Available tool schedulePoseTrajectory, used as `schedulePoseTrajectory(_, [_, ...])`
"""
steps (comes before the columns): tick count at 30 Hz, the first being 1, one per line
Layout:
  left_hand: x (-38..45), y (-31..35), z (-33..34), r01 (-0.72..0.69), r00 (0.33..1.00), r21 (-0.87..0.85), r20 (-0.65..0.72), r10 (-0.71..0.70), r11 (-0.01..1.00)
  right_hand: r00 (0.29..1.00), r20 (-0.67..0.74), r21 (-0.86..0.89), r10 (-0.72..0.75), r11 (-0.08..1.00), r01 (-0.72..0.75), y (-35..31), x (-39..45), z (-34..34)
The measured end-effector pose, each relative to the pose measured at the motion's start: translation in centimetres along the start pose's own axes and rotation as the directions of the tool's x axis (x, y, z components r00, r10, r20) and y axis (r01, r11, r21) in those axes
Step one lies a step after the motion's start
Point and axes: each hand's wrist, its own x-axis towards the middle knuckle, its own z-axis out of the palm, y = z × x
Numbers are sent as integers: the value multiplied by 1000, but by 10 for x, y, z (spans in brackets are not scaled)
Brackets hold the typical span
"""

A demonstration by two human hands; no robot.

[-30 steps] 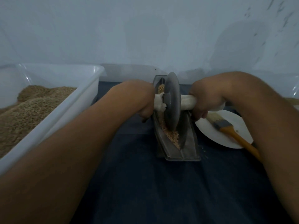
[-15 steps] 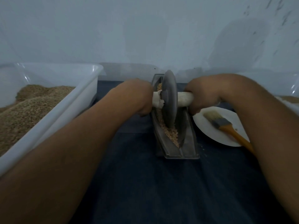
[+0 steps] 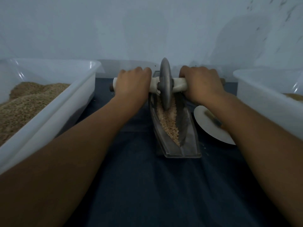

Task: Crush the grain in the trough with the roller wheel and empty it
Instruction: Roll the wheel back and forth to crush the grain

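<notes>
Grain (image 3: 168, 122) lies along the bottom of a narrow metal trough (image 3: 188, 145) that sits lengthwise on the dark-blue bench (image 3: 147, 185), its near end toward the person. Upright in the trough's far half stands the grey roller wheel (image 3: 165, 86), its lower rim down in the grain. A pale axle handle (image 3: 179, 85) runs through the wheel; the left hand (image 3: 132, 84) has its fingers curled over the left part of it, and the right hand (image 3: 200, 83) grips the right part. On the left stands a white tub (image 3: 78, 102) heaped with brown grain. Another white tub (image 3: 262, 95) stands on the right. Just right of the trough lies a white plate (image 3: 208, 123) bearing a brush (image 3: 213, 119), partly hidden by the right forearm.
</notes>
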Motion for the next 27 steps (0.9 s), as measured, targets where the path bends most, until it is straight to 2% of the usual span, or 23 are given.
schedulePoseTrajectory(4, [-1, -1, 7, 10, 995, 13, -103, -8, 1000, 1000, -2, 2, 2, 1000, -2, -1, 0, 2])
schedulePoseTrajectory(8, [-1, 1, 4, 4, 997, 24, -83, -2, 1000, 990, 139, 38, 0, 999, -5, 3, 1, -6])
schedulePoseTrajectory(12, [-2, 2, -6, 5, 998, 16, 58, -6, 1000, 934, 357, 60, -31, 998, 10, 2, 1, -22])
schedulePoseTrajectory(17, [-8, 1, -21, 3, 971, -33, 237, 5, 999, 784, 621, 26, -3, 1000, -16, -3, -1, -50])
schedulePoseTrajectory(20, [-8, 6, -34, -10, 918, 3, 397, 8, 1000, 691, 723, 30, 3, 999, -35, -3, -3, -60])
schedulePoseTrajectory(23, [-10, 13, -49, -66, 836, 96, 548, 2, 993, 639, 770, 29, -1, 999, -34, -5, -5, -66])
schedulePoseTrajectory(27, [-12, 19, -60, -122, 763, 145, 646, 0, 982, 549, 836, 68, -26, 996, -56, -9, -9, -76])
